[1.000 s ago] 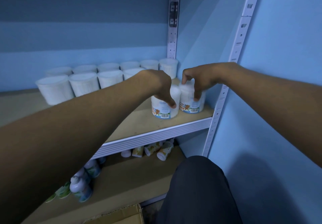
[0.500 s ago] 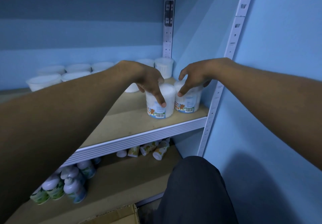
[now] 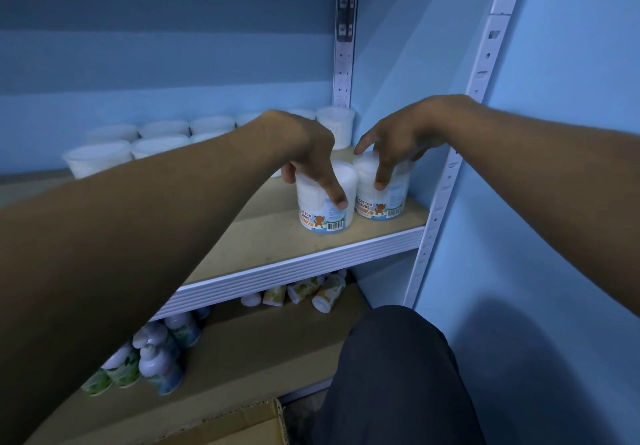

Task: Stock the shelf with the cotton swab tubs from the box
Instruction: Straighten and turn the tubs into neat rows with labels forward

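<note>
Two cotton swab tubs with bear labels stand side by side near the front right of the wooden shelf [image 3: 263, 236]. My left hand [image 3: 304, 153] is clamped over the top of the left tub [image 3: 325, 212], thumb on its front and fingers behind. My right hand [image 3: 394, 143] rests on the right tub [image 3: 384, 198], fingers spread over its lid and side. Behind them, two rows of white tubs [image 3: 100, 157] line the back of the shelf, and one tub [image 3: 337, 126] stands in the back right corner.
White slotted uprights [image 3: 446, 174] frame the shelf against a blue wall. On the lower shelf stand pump bottles [image 3: 159, 368] at left and small toppled bottles [image 3: 311, 288] further back. A cardboard box flap [image 3: 249, 424] shows at the bottom; my dark-trousered knee [image 3: 398, 375] is beside it.
My view has shifted slightly right and closer. Both hands stayed on the two tubs, which now stand a little further forward on the shelf; the fingers of my right hand have spread wider.
</note>
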A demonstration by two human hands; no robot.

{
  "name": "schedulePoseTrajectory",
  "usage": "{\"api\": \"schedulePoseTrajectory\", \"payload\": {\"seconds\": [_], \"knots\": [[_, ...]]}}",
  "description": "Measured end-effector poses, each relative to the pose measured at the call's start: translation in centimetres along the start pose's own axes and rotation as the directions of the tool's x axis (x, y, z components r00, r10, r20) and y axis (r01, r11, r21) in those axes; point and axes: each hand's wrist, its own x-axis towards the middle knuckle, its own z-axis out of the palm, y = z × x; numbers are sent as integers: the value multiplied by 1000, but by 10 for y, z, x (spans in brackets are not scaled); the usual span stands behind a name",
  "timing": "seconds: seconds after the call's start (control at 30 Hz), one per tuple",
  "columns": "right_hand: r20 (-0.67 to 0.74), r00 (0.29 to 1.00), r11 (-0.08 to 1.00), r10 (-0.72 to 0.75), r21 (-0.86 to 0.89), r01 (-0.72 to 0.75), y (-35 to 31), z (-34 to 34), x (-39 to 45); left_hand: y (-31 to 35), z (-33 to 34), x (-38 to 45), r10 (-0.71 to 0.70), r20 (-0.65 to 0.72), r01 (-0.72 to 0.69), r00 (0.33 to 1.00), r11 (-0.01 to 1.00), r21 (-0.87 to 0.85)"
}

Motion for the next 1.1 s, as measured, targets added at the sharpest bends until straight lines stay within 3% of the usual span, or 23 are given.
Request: {"api": "schedulePoseTrajectory", "payload": {"seconds": [0.13,0.27,0.43,0.73,1.0,1.1], "knots": [[34,999,1000,3,-8,-3,-1,-2,-3,3,3,-4,-24,-46,24,999,1000,1],[24,1000,1000,9,8,-9,-2,-3,-8,-3,3,-5,-25,13,26,1000,996,-89],[-33,999,997,10,-79,-13,-5,-4,-7,-7,-1,-7,114,-29,-117,993,981,-153],[-66,998,992,-19,-123,11,-8,-1,-5,-5,1,-8,171,-61,-178,983,974,-141],[-4,997,994,-81,-80,81,-3,-3,-6,4,2,-9,31,-92,-43,995,989,-140],[15,998,996,-65,-63,66,-1,-5,-9,6,2,-8,0,-47,-10,999,979,-206]]}}
